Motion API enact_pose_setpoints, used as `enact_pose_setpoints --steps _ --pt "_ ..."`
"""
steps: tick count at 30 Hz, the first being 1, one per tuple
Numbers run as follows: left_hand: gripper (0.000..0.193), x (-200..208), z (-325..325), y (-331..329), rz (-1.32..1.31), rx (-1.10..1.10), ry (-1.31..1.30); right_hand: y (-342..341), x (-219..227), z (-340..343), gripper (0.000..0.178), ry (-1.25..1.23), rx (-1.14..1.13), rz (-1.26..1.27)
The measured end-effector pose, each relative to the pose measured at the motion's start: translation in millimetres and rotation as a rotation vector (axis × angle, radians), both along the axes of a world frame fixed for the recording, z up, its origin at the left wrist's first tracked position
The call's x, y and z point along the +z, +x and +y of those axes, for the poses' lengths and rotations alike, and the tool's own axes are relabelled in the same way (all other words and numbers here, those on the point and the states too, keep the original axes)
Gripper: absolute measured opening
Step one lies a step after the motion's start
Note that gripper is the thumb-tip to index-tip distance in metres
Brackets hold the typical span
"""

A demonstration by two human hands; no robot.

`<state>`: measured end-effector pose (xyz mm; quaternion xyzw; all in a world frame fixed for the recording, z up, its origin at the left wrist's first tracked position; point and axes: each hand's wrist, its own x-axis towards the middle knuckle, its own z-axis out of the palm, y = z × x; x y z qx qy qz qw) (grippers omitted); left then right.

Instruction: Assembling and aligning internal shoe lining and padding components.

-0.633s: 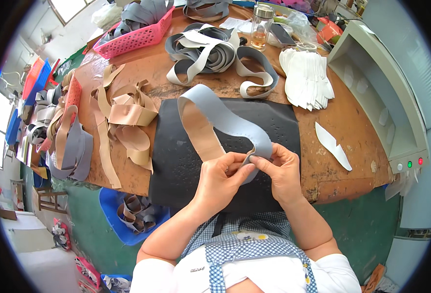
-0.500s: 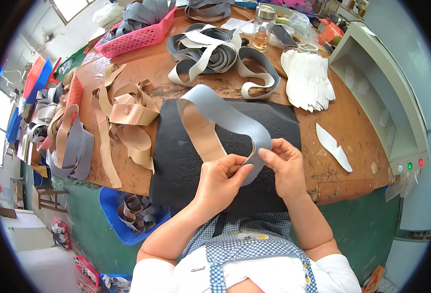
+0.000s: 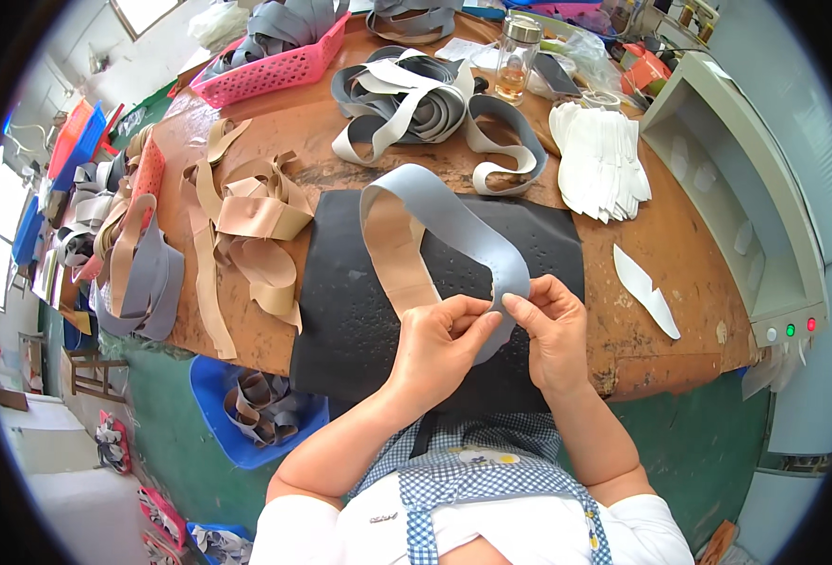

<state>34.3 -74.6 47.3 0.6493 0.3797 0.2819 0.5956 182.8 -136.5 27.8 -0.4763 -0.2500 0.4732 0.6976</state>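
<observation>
A looped strip of material [image 3: 444, 209], blue-grey on one face and tan on the other, stands up in a curve over a black mat [image 3: 336, 301]. Its near edge is pinched between the thumb and fingers of my left hand [image 3: 439, 344]. Close beside it, my right hand [image 3: 555, 330] pinches the same strip at its right side, thumb on the blue-grey face. Both thumb tips nearly meet at the strip's edge. The end of the strip hangs below the fingers, partly hidden by my hands.
Tan strips [image 3: 263, 212] lie left of the mat. Grey and white strips [image 3: 416, 108] are coiled beyond it, near a glass jar [image 3: 516, 61] and a pink basket [image 3: 274, 71]. White cut pieces [image 3: 599, 160] and a grey machine housing [image 3: 764, 207] are at right. A blue bin [image 3: 218, 424] sits below.
My hands have come closer together on the strip, the left one shifting slightly right. The strip's loop has moved a little to the right with them.
</observation>
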Motion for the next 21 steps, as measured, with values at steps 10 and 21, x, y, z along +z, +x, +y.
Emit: enact_pose_setpoints --steps 10,21 --pt "0.017 -8.2 -3.9 -0.7 -0.050 0.062 0.082 -11.2 4.9 9.0 0.033 0.008 -0.049 -0.023" --pt "0.012 -39.1 -11.3 -22.4 0.055 0.101 0.234 65.5 11.0 74.6 0.037 0.000 -0.082 0.243"
